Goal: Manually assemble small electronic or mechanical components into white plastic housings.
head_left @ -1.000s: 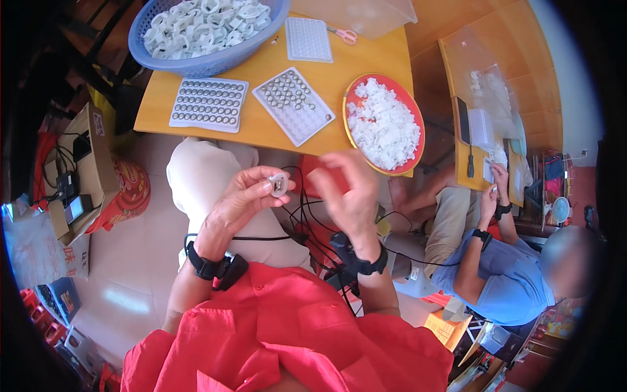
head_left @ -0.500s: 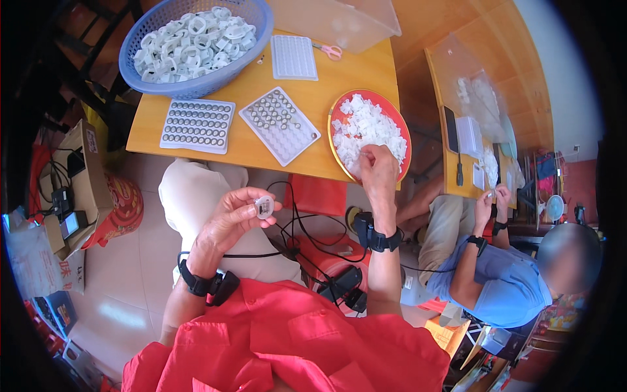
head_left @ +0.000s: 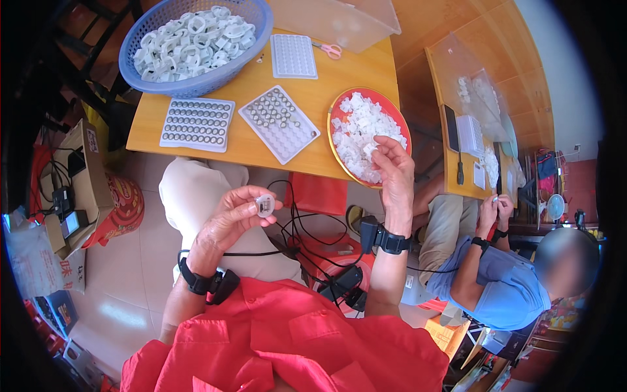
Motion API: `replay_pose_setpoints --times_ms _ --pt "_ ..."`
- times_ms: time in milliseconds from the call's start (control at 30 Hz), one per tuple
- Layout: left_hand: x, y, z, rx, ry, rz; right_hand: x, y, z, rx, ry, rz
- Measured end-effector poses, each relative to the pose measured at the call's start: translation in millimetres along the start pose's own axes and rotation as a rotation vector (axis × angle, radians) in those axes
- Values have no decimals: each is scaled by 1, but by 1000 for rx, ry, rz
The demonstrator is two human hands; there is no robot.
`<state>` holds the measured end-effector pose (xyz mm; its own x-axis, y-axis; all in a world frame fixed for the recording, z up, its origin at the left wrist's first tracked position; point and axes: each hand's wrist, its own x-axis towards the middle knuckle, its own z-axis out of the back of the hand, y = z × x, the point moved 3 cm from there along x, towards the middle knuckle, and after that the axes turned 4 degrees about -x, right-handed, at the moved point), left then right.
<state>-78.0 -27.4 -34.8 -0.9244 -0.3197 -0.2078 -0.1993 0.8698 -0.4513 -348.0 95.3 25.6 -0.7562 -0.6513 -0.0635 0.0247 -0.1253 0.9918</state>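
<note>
Between the thumb and fingers of my left hand [head_left: 240, 215] is a small round white plastic part [head_left: 265, 205] with a dark marking in its middle. It is held over my lap, below the table edge. My right hand [head_left: 396, 171] is over the near right rim of a red plate [head_left: 406, 128] and pinches a small white plastic piece [head_left: 370, 150]. Many similar white translucent pieces [head_left: 366, 124] are heaped on that plate. Left of it lies a tray [head_left: 292, 149] partly filled with button cells [head_left: 271, 108].
A fuller button-cell tray [head_left: 197, 125] lies near the table's left edge. Behind it stands a blue basket [head_left: 260, 49] of white ring-shaped parts. Another white tray [head_left: 294, 57], pink-handled scissors [head_left: 333, 51] and a clear bin [head_left: 366, 23] are farther back. A co-worker in blue [head_left: 499, 277] sits at right.
My right hand has lifted and shifted right from the heap, now with a white piece visible at its fingertips. My left hand stays almost still with the round part.
</note>
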Motion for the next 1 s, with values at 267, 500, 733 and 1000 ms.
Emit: replay_pose_setpoints --times_ms 267,500,733,1000 --pt "0 0 -2 20 7 2 -26 22 -35 250 213 -46" --pt "-4 -2 -4 4 14 -11 -44 21 -69 220 380 -125" --pt "-3 -2 -3 -15 38 -21 -58 17 -97 223 470 -186" --pt "-2 -4 -2 -78 58 -24 -68 16 -115 194 527 -254"
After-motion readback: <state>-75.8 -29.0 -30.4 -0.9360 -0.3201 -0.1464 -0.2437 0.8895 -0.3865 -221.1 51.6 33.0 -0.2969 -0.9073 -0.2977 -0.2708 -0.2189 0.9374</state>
